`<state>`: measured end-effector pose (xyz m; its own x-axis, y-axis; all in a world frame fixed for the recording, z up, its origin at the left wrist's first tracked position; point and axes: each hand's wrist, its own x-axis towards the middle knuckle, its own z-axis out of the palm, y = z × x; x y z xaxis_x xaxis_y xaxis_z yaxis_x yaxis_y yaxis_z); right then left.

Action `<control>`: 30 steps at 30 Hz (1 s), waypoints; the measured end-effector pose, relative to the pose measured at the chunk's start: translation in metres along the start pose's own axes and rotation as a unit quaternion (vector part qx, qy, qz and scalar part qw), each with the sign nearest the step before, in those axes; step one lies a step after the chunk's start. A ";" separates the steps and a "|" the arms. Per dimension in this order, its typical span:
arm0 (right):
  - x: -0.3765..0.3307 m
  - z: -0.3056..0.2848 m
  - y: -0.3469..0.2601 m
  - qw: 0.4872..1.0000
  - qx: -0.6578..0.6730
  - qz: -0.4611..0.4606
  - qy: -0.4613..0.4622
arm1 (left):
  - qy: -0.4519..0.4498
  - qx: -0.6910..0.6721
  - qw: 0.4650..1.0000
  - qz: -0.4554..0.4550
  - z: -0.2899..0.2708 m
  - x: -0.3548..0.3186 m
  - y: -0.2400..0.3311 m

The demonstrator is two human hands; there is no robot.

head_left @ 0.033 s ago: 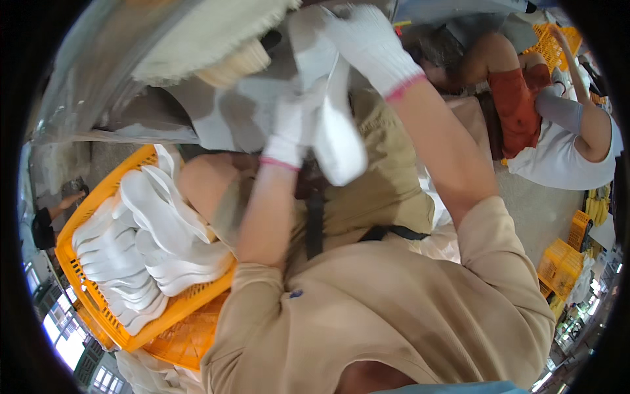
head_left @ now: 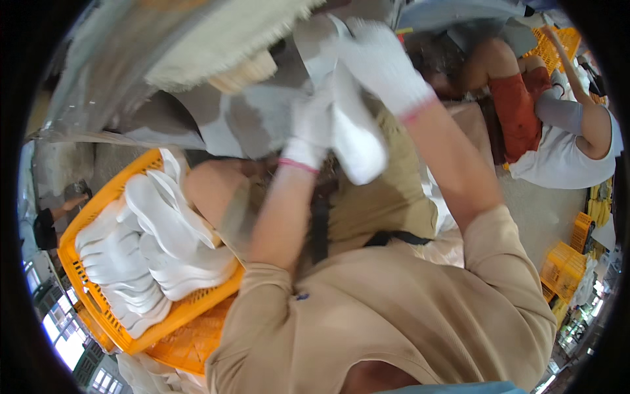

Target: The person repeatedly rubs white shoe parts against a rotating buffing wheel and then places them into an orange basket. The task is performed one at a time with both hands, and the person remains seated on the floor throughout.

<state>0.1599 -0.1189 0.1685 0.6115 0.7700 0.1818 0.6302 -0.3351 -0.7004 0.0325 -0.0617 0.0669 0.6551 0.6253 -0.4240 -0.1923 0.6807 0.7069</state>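
Observation:
A white shoe sole [head_left: 359,134] hangs at a slant between my hands, over my lap, blurred by motion. My left hand [head_left: 313,118], in a white knit glove with a pink cuff edge, is closed on the sole's left side. Wearing a matching glove, my right hand [head_left: 386,62] grips the upper end, its fingers partly hidden. To the left of the hands is a fuzzy cream wheel-like part [head_left: 230,43] of a machine. Below it spreads a grey, stained surface [head_left: 230,125].
An orange plastic crate [head_left: 197,302] piled with white shoe soles [head_left: 154,217] stands at my left, above another orange crate [head_left: 190,345]. A seated co-worker in red shorts [head_left: 518,118] is at the right. Orange crates [head_left: 563,269] stand on the floor farther right.
Both hands and the sole have shifted slightly to the right and the sole has tilted more. The whole view has moved a little. Both hands keep hold of the sole.

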 end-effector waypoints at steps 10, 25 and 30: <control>-0.042 -0.022 0.027 0.990 -0.002 0.009 0.137 | -0.075 0.028 0.990 0.118 0.036 0.089 -0.007; 0.014 0.018 0.015 0.996 0.028 0.070 0.040 | 0.076 0.113 0.981 0.135 0.010 0.022 -0.017; -0.078 -0.035 0.002 0.914 -0.304 -0.270 -0.007 | 0.025 0.015 0.990 0.140 0.020 0.083 -0.004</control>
<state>0.1306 -0.1985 0.1769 0.1299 0.9173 0.3764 0.9900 -0.1412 0.0024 0.1022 -0.0205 0.0399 0.5417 0.8068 -0.2357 -0.3390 0.4663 0.8171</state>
